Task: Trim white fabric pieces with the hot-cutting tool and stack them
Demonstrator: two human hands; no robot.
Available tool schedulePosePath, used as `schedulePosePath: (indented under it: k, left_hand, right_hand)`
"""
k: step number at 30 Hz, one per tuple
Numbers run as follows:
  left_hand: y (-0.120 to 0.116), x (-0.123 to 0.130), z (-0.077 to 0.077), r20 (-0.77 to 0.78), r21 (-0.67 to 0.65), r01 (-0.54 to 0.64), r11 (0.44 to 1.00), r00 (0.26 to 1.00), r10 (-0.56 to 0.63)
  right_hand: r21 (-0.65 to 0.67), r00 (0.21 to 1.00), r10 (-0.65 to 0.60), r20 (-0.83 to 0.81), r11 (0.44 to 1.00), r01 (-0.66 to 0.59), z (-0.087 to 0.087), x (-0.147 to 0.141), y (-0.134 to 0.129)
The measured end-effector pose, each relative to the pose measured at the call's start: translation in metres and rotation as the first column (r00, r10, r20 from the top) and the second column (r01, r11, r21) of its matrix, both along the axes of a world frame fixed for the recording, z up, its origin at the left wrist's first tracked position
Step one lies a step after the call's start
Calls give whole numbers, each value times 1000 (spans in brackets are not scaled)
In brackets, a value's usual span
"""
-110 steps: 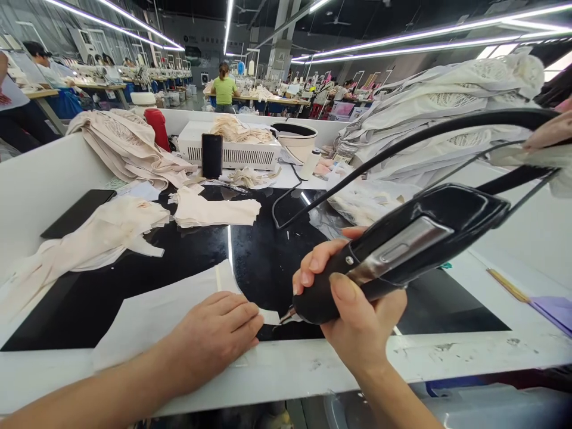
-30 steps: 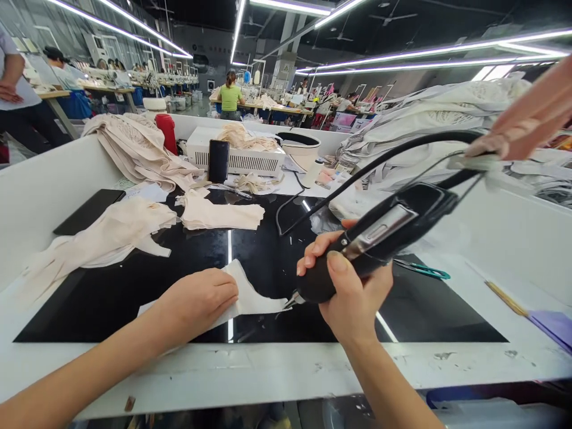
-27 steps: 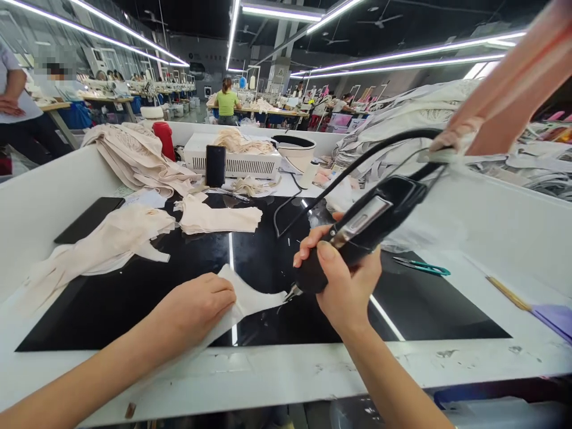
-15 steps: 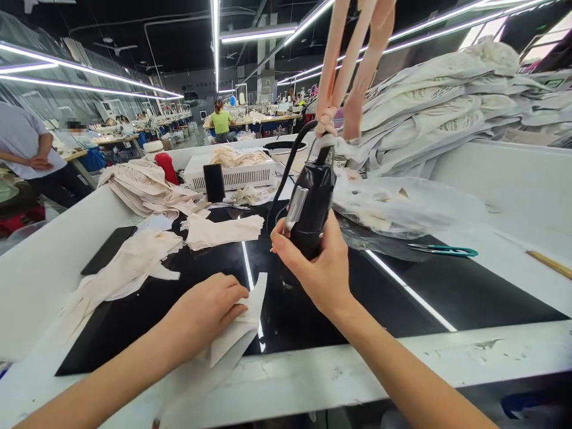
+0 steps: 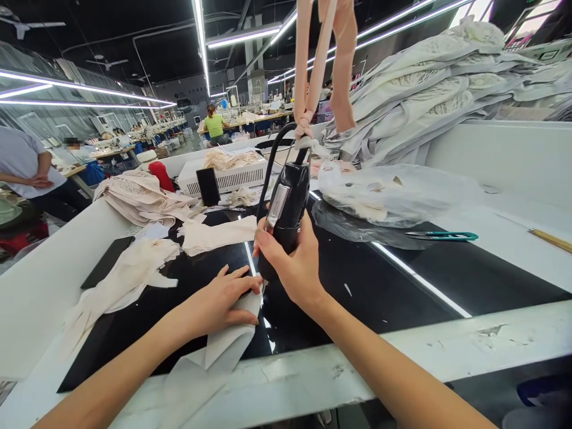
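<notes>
My right hand is wrapped round a black handheld tool with a metal lever, which hangs from pale pink fabric strips. The tool's lower end is close to the fingertips of my left hand. That hand lies flat with its fingers apart, pressing on a pale cloth piece at the front of the black board. The cloth hangs over the near edge. Part of its far end is hidden under my fingers.
Cream cloth pieces and a dark flat object lie left. A phone stands behind. Right are a plastic bag, green-handled snips and stacked fabric. A standing person is at far left.
The black tool in my right hand has moved left, close to my left hand. The fingers of my left hand have spread over the cloth. A small white scrap now shows on the board.
</notes>
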State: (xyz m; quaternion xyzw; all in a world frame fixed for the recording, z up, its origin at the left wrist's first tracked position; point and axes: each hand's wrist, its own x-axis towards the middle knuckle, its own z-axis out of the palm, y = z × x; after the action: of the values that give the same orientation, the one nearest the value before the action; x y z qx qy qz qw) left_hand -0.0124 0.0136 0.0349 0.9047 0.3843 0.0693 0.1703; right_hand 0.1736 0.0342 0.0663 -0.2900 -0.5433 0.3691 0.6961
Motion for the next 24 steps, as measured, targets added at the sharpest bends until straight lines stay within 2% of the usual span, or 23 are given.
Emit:
schedulePosePath:
  k: [19, 24]
  left_hand:
    - [1, 4, 4, -4, -67, -19, 998, 1000, 19]
    - [4, 3, 4, 32, -132, -16, 991, 999, 20]
  right_hand:
    - [-26, 1000, 21, 5, 999, -21, -8, -7, -6]
    - [-38, 998, 58, -3, 998, -59, -8, -7, -14]
